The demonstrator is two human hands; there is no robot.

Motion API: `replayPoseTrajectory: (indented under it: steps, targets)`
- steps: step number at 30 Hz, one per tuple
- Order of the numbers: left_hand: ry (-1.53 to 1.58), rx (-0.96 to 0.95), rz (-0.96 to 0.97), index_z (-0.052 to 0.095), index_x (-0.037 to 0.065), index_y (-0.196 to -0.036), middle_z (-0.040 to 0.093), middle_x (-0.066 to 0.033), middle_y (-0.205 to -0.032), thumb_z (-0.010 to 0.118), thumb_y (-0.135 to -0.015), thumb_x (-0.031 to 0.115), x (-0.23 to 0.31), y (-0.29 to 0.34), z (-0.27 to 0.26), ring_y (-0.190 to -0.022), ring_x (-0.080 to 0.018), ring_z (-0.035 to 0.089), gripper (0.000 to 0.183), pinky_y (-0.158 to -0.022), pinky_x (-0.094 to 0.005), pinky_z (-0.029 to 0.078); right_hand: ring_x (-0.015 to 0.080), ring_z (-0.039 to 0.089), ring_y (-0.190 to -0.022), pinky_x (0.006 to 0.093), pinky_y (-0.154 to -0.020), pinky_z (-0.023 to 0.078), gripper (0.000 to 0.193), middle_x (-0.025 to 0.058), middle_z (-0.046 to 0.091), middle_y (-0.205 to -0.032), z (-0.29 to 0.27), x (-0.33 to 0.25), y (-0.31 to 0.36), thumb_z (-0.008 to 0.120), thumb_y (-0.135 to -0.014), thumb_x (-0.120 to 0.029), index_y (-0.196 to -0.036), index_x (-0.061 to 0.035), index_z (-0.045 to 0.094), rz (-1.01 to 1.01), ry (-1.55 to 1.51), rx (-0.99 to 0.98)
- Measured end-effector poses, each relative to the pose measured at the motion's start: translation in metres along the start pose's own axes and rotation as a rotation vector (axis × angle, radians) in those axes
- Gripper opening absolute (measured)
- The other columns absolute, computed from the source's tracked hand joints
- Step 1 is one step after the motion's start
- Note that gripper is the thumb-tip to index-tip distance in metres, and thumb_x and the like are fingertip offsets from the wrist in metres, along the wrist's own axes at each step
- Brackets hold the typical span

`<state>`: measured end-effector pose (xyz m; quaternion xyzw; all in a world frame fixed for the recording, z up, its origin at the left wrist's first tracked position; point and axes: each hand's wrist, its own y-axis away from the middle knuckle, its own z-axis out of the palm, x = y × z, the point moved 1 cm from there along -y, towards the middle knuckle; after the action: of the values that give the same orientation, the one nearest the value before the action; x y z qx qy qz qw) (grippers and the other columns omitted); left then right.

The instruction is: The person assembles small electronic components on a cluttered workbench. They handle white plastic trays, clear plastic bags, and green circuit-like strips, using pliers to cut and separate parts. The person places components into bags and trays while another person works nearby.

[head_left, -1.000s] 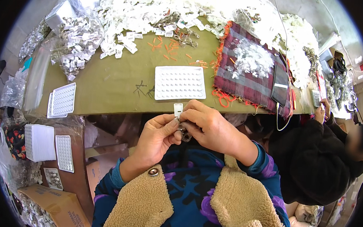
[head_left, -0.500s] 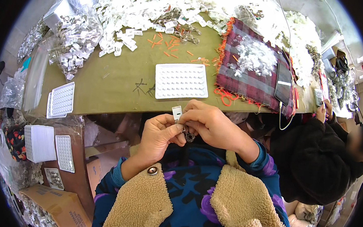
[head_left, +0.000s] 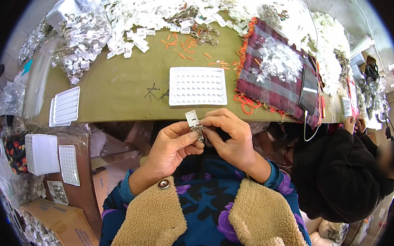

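Observation:
Over my lap, just off the table's near edge, my left hand (head_left: 170,146) pinches a small metal fitting (head_left: 198,132) between thumb and fingers. A white plastic piece with a dark slot (head_left: 191,117) sticks up from the fitting's far end, tilted to the left. My right hand (head_left: 232,138) is closed beside it, its thumb and bent forefinger at the fitting's right side. Something shiny shows under the right thumb, mostly hidden by the fingers. Straight ahead on the table lies a white tray (head_left: 197,102) with rows of small raised knobs.
White plastic pieces (head_left: 141,7) are heaped along the green table's back. Orange sticks (head_left: 190,50) lie scattered. At right a plaid cloth (head_left: 249,81) holds clear bits, a phone (head_left: 308,93) and red-handled scissors (head_left: 246,105). More trays (head_left: 44,154) stand left. A person (head_left: 343,172) sits at right.
The white piece has tipped further left, and the metal fitting below it now shows. My right fingers have shifted off its top to its right side.

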<state>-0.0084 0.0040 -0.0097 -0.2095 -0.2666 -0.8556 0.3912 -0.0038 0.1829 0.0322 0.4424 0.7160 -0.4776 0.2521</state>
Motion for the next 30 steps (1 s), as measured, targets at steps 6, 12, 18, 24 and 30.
replayPoseTrajectory:
  steps: [6, 12, 18, 24, 30]
  targets:
    - [-0.040, -0.014, -0.007, 0.062, -0.003, -0.119, 0.070, -0.0098, -0.098, 0.063, -0.095, 0.006, 0.001, 0.001, 0.001, -0.086, -0.0172, 0.071, 0.025, -0.075, -0.0304, 0.062, 0.0264, 0.066, -0.076, 0.0332, -0.065, 0.054, 0.022, 0.0117, 0.065, -0.092, 0.000, -0.003, 0.001, 0.072, -0.077, 0.007, -0.096, -0.0007, 0.067, -0.122, 0.068, 0.035]
    - [-0.048, 0.010, -0.014, 0.063, -0.005, -0.116, 0.069, -0.0099, -0.093, 0.062, -0.096, 0.007, -0.001, 0.001, -0.002, -0.080, -0.0156, 0.069, 0.023, -0.072, -0.0294, 0.060, 0.0316, 0.063, -0.077, 0.0378, -0.067, 0.053, 0.022, 0.0128, 0.064, -0.089, 0.004, 0.006, 0.002, 0.069, -0.074, 0.010, -0.092, -0.0006, 0.062, -0.200, 0.035, -0.045]
    - [-0.320, 0.153, 0.032, 0.064, -0.004, -0.099, 0.058, -0.0031, -0.077, 0.063, -0.096, 0.017, 0.007, -0.007, 0.017, -0.065, -0.0116, 0.052, 0.021, -0.059, -0.0273, 0.044, 0.0290, 0.064, -0.073, 0.0384, -0.064, 0.052, 0.046, 0.0114, 0.064, -0.084, 0.000, 0.004, -0.003, 0.067, -0.068, -0.003, -0.114, -0.0005, 0.062, -0.429, 0.189, 0.056]
    - [-0.244, 0.053, 0.122, 0.063, -0.010, -0.104, 0.069, -0.0179, -0.083, 0.061, -0.088, -0.002, 0.012, -0.017, 0.022, -0.057, -0.0197, 0.064, 0.019, -0.052, -0.0291, 0.054, 0.0144, 0.069, -0.073, 0.0293, -0.062, 0.053, 0.016, 0.0117, 0.072, -0.083, -0.134, 0.038, -0.027, 0.065, -0.088, -0.003, -0.103, 0.0034, 0.068, 0.130, 0.253, 0.332]
    - [-0.280, 0.022, 0.046, 0.064, -0.011, -0.100, 0.069, -0.0201, -0.080, 0.065, -0.083, -0.003, 0.005, -0.034, 0.013, -0.053, -0.0213, 0.064, 0.019, -0.049, -0.0295, 0.053, 0.0400, 0.067, -0.089, 0.0439, -0.079, 0.052, 0.017, 0.0247, 0.069, -0.087, -0.283, 0.170, -0.072, 0.060, -0.084, -0.008, -0.089, 0.0042, 0.070, 0.443, 0.709, 0.439]
